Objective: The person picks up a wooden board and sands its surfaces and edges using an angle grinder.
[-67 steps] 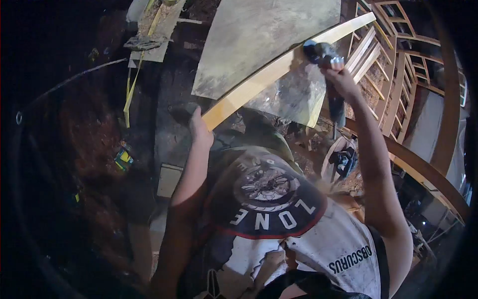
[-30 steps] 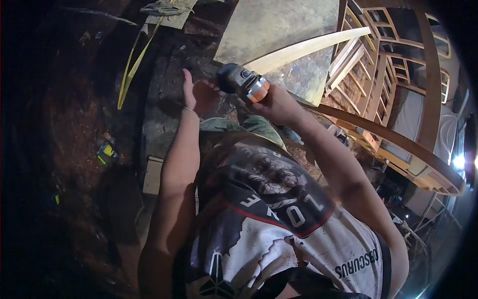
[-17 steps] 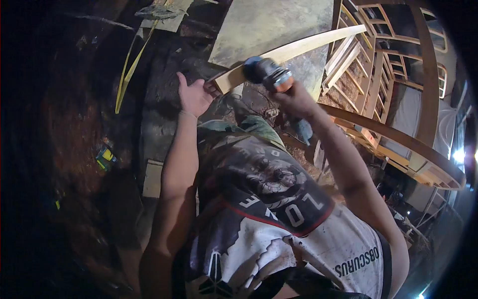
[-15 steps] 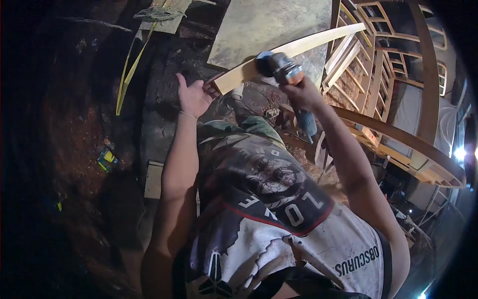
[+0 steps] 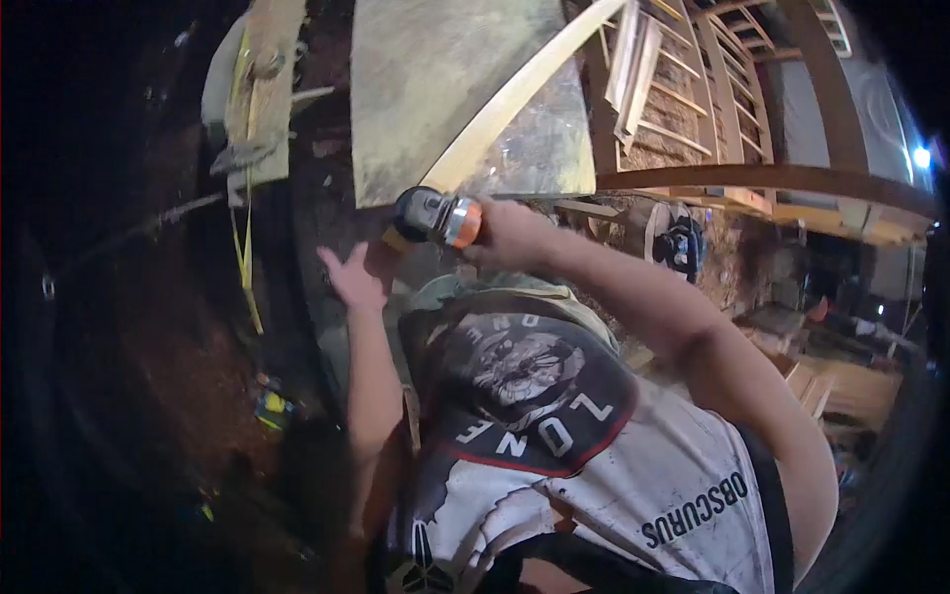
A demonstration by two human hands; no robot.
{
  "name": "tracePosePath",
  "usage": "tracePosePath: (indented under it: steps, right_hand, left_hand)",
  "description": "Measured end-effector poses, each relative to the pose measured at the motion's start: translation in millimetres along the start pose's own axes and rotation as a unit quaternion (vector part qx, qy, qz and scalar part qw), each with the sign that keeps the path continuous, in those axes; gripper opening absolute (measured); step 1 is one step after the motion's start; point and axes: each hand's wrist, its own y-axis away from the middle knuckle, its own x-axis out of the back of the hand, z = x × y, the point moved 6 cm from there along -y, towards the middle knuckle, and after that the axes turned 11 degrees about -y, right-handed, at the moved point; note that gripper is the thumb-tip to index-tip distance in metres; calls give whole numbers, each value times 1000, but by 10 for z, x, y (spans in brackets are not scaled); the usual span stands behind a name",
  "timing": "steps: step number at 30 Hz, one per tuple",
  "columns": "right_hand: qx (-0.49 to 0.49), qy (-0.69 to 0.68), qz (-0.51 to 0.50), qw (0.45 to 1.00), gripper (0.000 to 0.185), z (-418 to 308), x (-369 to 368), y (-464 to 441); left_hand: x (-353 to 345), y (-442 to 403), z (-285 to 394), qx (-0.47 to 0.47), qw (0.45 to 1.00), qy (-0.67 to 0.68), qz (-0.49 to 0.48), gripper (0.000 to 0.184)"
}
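Note:
My right hand (image 5: pixel 510 235) is wrapped round an angle grinder (image 5: pixel 440 216) with an orange collar. The grinder's dark round disc lies against the near end of a long, curved wooden plank (image 5: pixel 515 97). The plank runs from there up and to the right across a worn, pale board (image 5: pixel 411 89). At the plank's near end is my left hand (image 5: pixel 361 282), its thumb sticking out and its fingers partly hidden at the wood. It appears to hold up that end. Most of the grinder's body is hidden by my right hand and forearm.
A large wooden rib frame (image 5: pixel 727 84) stands at the right, with loose strips (image 5: pixel 633 79) lying on it. Another board with a yellow strap (image 5: pixel 247 267) is at the upper left. A yellow-and-dark tool (image 5: pixel 272 408) lies on the ground at left.
My right hand has brought the grinder down the plank to its near end, close to my left hand. My view has turned, so the plank and board appear further left and steeper.

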Motion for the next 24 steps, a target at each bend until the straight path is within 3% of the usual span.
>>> tracePosePath:
  steps: [1, 3, 4, 5, 7, 8, 9, 10, 11, 13, 14, 16, 19, 20, 23, 24]
  right_hand:
    - [20, -40, -1, 999, 47, 57, 190, -40]
    - [43, -84, 10, 996, 45, 270, 592, -172]
    - [35, -124, 24, 991, 45, 507, 755, -284]
    - [27, -164, 36, 985, 44, 690, 950, -393]
    - [-72, -73, 60, 993, 45, 795, 1417, -467]
    - [-84, -81, 67, 991, 43, 636, 1631, -431]
    - [-79, -91, 75, 990, 43, 693, 1750, -495]
    - [-72, -78, 94, 990, 43, 807, 1938, -597]
    - [-66, -65, 113, 989, 43, 936, 2133, -709]
    - [-102, -73, 111, 986, 44, 1445, 2404, -1048]
    - [-71, -71, 133, 986, 43, 1187, 2263, -850]
    - [-59, -41, 161, 984, 45, 1090, 2462, -809]
    - [-23, -56, 193, 979, 50, 1369, 2893, -1024]
    - [-68, -41, 206, 975, 49, 1167, 3078, -810]
    - [-89, -83, 227, 966, 52, 1634, 3486, -932]
    - [-89, -38, 285, 954, 51, 1800, 3564, -1037]
  left_hand:
    - [-13, 73, 30, -12, 996, -45, 80, 104]
    - [-156, 82, 28, 38, 995, 78, 50, 106]
    - [-201, 82, 76, 39, 996, 67, 44, 106]
    - [-265, 56, 127, 43, 998, 12, 35, 100]
    - [-367, -28, 236, 46, 997, -56, 21, 95]
    - [-433, -121, 315, 16, 970, -242, 11, 84]
    - [-448, -218, 380, -16, 907, -420, 2, 73]
    - [-392, -345, 497, -27, 804, -591, 53, 52]
    - [-438, -437, 472, -25, 719, -688, 94, 49]
    - [-1440, -166, 534, 42, 597, -801, 18, 56]
    - [-1247, 108, 550, 24, 590, -807, 19, 56]
    - [-1096, 177, 492, -16, 515, -857, 21, 59]
    - [-1086, 400, 560, -7, 513, -858, 35, 60]
    - [-928, 382, 525, 13, 518, -855, 23, 58]
    - [-1044, 550, 561, 74, 540, -837, 49, 59]
    - [-933, 588, 554, 76, 548, -831, 56, 59]
